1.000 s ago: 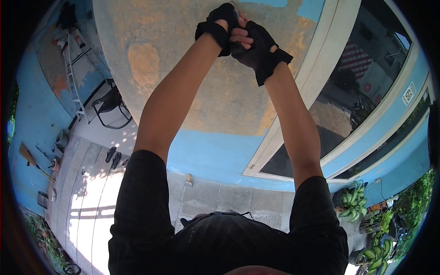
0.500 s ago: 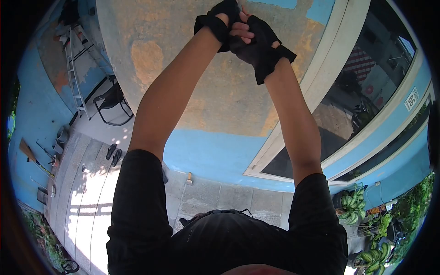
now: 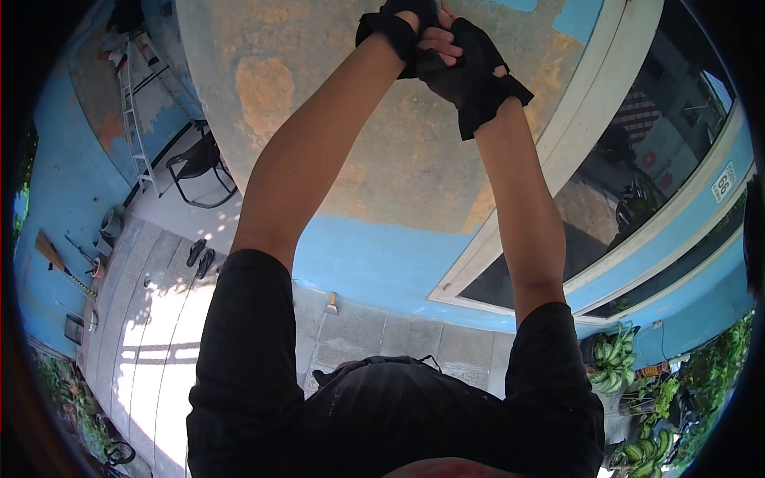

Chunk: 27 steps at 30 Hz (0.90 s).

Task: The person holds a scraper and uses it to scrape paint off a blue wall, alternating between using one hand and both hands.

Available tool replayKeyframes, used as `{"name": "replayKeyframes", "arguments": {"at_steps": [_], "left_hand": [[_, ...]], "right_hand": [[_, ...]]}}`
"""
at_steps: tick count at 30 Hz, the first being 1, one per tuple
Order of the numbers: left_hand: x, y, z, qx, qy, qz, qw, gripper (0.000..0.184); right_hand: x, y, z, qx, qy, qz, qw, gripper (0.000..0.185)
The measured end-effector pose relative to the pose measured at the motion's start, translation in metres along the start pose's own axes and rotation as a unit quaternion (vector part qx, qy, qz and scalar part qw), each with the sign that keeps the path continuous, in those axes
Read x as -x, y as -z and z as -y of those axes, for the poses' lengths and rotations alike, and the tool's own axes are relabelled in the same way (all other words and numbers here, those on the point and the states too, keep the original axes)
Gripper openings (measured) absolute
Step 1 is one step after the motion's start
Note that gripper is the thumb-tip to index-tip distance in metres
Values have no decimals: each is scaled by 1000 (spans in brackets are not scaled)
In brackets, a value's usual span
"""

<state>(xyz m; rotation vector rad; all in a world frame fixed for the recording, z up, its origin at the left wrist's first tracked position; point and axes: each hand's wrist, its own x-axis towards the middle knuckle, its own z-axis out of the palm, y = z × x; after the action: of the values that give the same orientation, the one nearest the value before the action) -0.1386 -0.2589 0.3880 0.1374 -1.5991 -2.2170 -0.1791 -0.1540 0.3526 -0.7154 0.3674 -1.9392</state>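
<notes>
Patchy wall (image 3: 398, 151) behind left grip (image 3: 416, 11), right grip (image 3: 462, 62), upper centre | together, can't tell on what | ladder (image 3: 130, 111) upper left

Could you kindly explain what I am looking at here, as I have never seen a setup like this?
Certainly. There is no machine: these are a person's own arms, seen by one camera worn on the head, looking forward and down. The left hand and right hand, in black fingerless gloves, are close together in front of a wall patched grey and orange, with blue paint below. Right-hand fingers are curled; whatever either hand may hold cannot be made out. On the ground by the wall is a flat tool with a wooden-looking handle. Further left are sandals, a chair and a ladder.
</notes>
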Motion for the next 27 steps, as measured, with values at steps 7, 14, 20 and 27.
{"name": "replayKeyframes", "arguments": {"at_steps": [7, 14, 20, 27], "left_hand": [[0, 2, 8, -15, 21, 22, 999, 62], [-19, -4, -2, 8, -35, -27, 999, 59], [-8, -19, 1, -17, -74, -109, 991, 55], [-21, 17, 10, 114, 74, 206, 969, 54]], "right_hand": [[-1, 10, 3, 30, -24, 18, 999, 12], [-14, 4, 20, 6, -26, 12, 1000, 9], [-3, 12, 15, 48, -26, 56, 997, 19], [-5, 9, 14, 41, -45, 36, 997, 13]]}}
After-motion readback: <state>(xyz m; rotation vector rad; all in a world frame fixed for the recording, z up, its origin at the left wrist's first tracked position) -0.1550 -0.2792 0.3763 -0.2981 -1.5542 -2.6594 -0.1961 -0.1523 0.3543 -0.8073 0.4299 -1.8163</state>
